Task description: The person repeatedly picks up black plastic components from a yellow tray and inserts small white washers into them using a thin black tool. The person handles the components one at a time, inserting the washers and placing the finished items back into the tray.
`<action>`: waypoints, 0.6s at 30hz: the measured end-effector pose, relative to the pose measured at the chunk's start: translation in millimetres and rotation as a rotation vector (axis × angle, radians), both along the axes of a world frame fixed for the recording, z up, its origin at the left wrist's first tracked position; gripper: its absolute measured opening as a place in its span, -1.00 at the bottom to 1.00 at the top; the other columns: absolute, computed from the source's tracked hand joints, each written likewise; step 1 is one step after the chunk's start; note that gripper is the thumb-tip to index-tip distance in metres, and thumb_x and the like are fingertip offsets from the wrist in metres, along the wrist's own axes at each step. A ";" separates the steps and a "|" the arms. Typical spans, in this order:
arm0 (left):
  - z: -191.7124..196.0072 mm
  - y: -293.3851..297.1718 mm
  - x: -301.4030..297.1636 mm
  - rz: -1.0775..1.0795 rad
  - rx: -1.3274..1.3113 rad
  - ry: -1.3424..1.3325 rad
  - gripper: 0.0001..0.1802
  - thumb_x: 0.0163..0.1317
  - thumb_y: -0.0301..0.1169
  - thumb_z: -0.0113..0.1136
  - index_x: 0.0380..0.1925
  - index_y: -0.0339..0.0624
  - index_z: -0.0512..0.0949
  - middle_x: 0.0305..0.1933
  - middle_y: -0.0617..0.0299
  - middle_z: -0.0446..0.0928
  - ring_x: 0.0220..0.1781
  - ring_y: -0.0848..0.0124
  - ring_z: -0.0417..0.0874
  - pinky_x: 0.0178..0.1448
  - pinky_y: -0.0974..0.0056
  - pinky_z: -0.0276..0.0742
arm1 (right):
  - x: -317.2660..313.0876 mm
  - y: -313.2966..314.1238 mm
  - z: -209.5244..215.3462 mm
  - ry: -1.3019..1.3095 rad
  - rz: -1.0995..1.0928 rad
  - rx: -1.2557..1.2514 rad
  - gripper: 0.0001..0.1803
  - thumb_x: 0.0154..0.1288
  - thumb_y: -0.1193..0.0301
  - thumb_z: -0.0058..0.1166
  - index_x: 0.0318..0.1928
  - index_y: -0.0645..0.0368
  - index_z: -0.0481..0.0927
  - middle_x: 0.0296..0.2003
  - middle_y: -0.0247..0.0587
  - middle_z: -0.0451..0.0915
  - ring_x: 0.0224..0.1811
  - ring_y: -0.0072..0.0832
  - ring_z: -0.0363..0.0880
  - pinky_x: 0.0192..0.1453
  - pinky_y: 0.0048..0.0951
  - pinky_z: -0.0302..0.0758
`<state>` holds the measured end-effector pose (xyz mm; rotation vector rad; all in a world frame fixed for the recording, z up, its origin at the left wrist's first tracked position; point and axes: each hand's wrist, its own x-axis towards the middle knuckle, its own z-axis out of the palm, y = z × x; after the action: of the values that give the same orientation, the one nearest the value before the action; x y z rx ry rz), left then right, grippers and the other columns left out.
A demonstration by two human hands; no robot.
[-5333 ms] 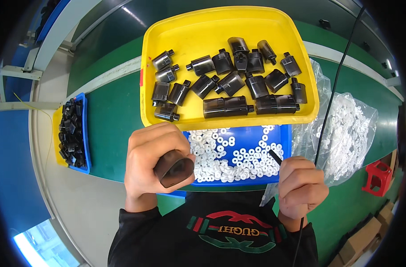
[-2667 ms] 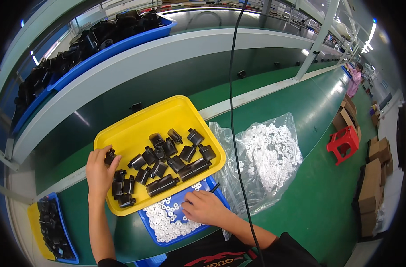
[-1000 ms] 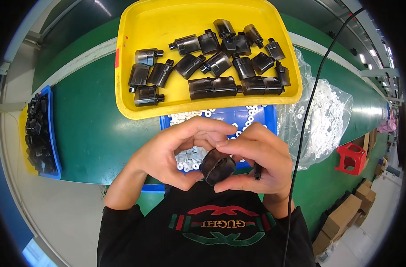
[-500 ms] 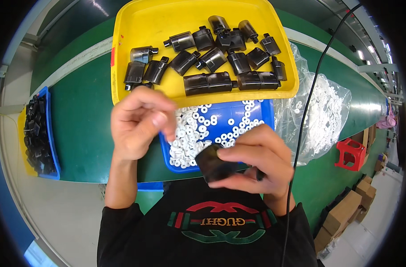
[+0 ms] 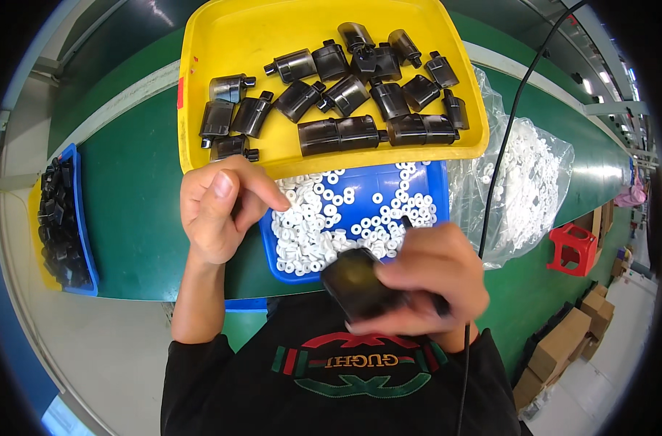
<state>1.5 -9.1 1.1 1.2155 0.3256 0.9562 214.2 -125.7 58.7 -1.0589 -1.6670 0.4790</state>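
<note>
My right hand (image 5: 425, 280) grips a dark plastic housing (image 5: 352, 283) close to my chest, just below the blue tray (image 5: 436, 182) of small white rings (image 5: 323, 225). My left hand (image 5: 218, 207) hovers at the blue tray's left edge with fingers curled and fingertips over the rings; whether it pinches a ring I cannot see. Behind the blue tray, a yellow tray (image 5: 236, 29) holds several more dark housings (image 5: 338, 94).
A clear plastic bag (image 5: 523, 182) of white rings lies right of the trays. A small blue bin (image 5: 80, 218) of black parts stands at the far left on the green belt (image 5: 138, 196). A black cable (image 5: 498, 160) crosses the right side. A red stool (image 5: 574, 247) stands beyond.
My hands have separated: the left moved up-left to the ring tray's edge, while the right kept the dark housing and shifted slightly right and down.
</note>
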 end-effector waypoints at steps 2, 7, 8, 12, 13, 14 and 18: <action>2.6 -0.4 0.8 0.032 0.008 0.035 -0.60 0.41 -0.19 0.03 -0.43 -0.36 0.50 -0.64 0.26 0.39 -0.68 0.62 0.19 -0.57 0.43 0.05 | 1.4 -1.9 2.6 0.003 0.008 -0.017 -0.46 -0.25 0.35 0.60 -0.16 0.19 0.68 -0.44 -0.29 0.56 -0.52 -0.48 0.55 -0.52 -0.53 0.45; 2.6 -5.8 4.4 0.087 0.055 0.141 -0.66 0.30 -0.22 0.17 -0.48 -0.22 0.34 -0.63 0.31 0.28 -0.64 0.59 0.12 -0.51 0.37 -0.01 | -3.2 4.4 -10.8 -0.006 -0.003 -0.003 -0.48 -0.23 0.35 0.59 -0.18 0.20 0.68 -0.42 -0.30 0.56 -0.54 -0.47 0.55 -0.55 -0.53 0.44; 0.7 -6.9 3.8 0.060 0.039 0.124 -0.71 0.28 -0.28 0.17 -0.46 -0.25 0.39 -0.60 0.28 0.35 -0.60 0.58 0.20 -0.48 0.40 0.08 | -3.6 3.6 -11.6 -0.003 -0.012 0.004 -0.49 -0.23 0.35 0.59 -0.18 0.19 0.68 -0.42 -0.30 0.55 -0.55 -0.47 0.54 -0.55 -0.52 0.44; -1.8 -8.0 1.5 0.004 0.067 0.111 -0.83 0.24 -0.42 0.17 -0.44 -0.32 0.48 -0.54 0.21 0.49 -0.51 0.57 0.36 -0.40 0.44 0.27 | -3.1 1.0 -4.1 -0.079 -0.019 -0.064 -0.50 -0.21 0.35 0.58 -0.18 0.18 0.68 -0.45 -0.31 0.55 -0.54 -0.48 0.55 -0.54 -0.54 0.45; -0.9 -8.1 2.5 -0.003 0.096 0.124 -0.83 0.24 -0.42 0.17 -0.44 -0.32 0.49 -0.54 0.21 0.49 -0.52 0.57 0.36 -0.40 0.43 0.28 | -2.7 -4.5 3.3 -0.043 -0.033 -0.011 -0.51 -0.21 0.35 0.58 -0.19 0.18 0.68 -0.45 -0.31 0.55 -0.54 -0.49 0.55 -0.54 -0.54 0.45; 2.0 -7.3 4.4 0.003 0.092 0.109 -0.83 0.24 -0.43 0.17 -0.45 -0.32 0.49 -0.54 0.21 0.49 -0.52 0.57 0.36 -0.41 0.43 0.28 | -4.0 -11.8 9.8 -0.006 -0.046 0.041 -0.51 -0.22 0.34 0.57 -0.19 0.17 0.68 -0.46 -0.32 0.54 -0.55 -0.49 0.54 -0.54 -0.54 0.44; 1.3 -5.1 5.6 0.007 0.078 0.084 -0.85 0.23 -0.45 0.16 -0.45 -0.33 0.50 -0.55 0.22 0.49 -0.53 0.55 0.38 -0.42 0.42 0.30 | -1.7 -3.0 4.7 -0.139 -0.068 -0.033 -0.52 -0.26 0.35 0.57 -0.23 0.16 0.68 -0.46 -0.34 0.55 -0.56 -0.48 0.54 -0.55 -0.54 0.43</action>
<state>7.1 -14.2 2.4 1.3288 0.3619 0.9328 212.5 -128.7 63.5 -1.1923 -1.7428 0.3977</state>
